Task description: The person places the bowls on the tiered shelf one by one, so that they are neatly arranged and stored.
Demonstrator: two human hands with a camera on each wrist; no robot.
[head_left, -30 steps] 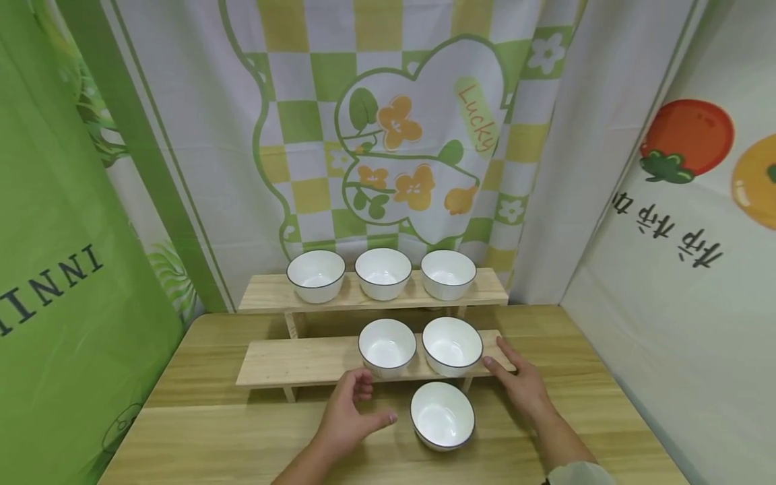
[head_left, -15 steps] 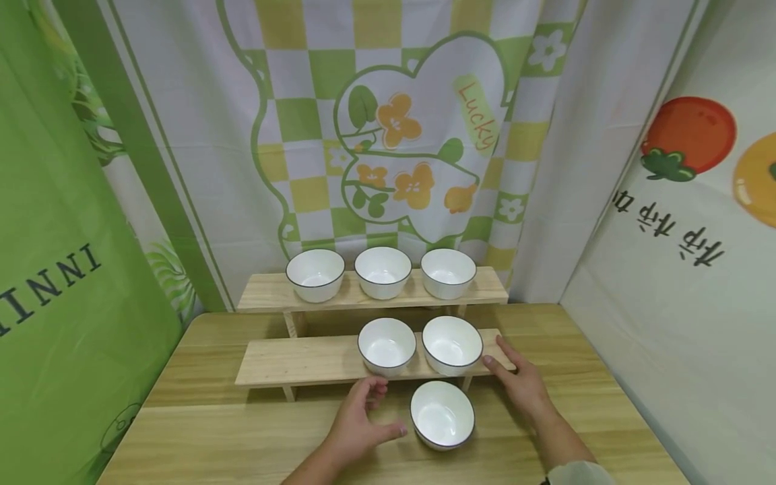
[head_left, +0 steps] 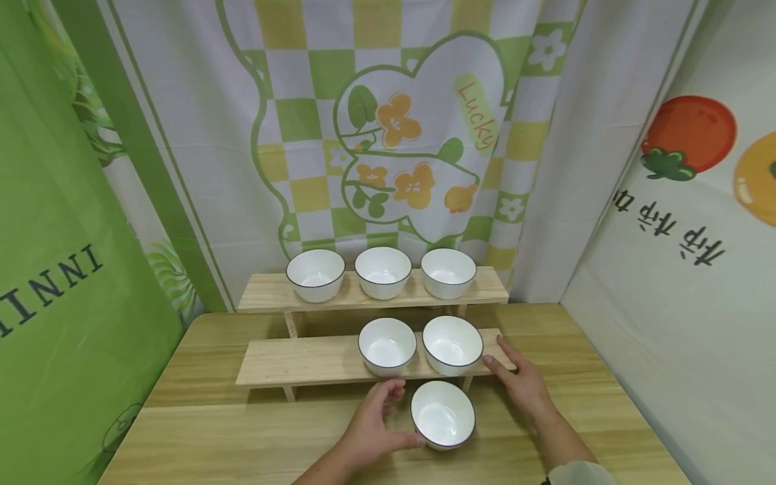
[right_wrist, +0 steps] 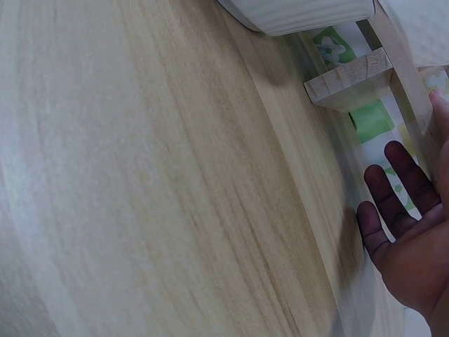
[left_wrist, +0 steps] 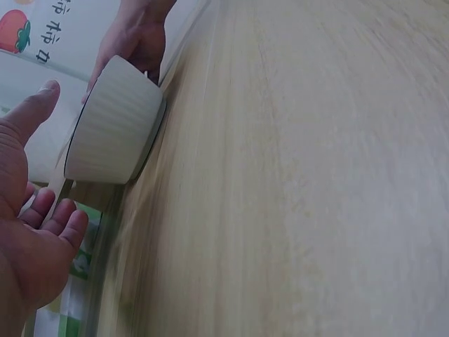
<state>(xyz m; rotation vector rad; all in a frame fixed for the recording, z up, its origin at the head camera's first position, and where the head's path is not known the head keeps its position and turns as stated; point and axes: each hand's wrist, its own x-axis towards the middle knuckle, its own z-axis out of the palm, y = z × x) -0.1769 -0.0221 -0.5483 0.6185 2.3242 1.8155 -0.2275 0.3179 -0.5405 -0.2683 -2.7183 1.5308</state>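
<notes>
A white bowl with a dark rim (head_left: 443, 414) stands on the table in front of the lower shelf. My left hand (head_left: 378, 428) is at its left side, thumb tip close to the wall and fingers spread apart. Whether the thumb touches the bowl I cannot tell. In the left wrist view a gap shows between the fingers and the bowl (left_wrist: 116, 126). My right hand (head_left: 526, 387) rests at the right end of the lower shelf (head_left: 297, 360), its thumb beside the right bowl (head_left: 453, 345) there. Its lower fingers extend loosely in the right wrist view. Another bowl (head_left: 386, 347) sits left of that one.
On the upper wooden shelf (head_left: 267, 293) three matching bowls stand in a row: left (head_left: 316, 275), middle (head_left: 383, 272) and right (head_left: 448, 273). Both shelves stand on a wooden table (head_left: 212, 431). A patterned curtain (head_left: 303, 121) hangs behind, with cloth on both sides.
My left hand has moved right, from beside the lower shelf's front edge up to the front bowl. My right hand and the bowls have stayed in place.
</notes>
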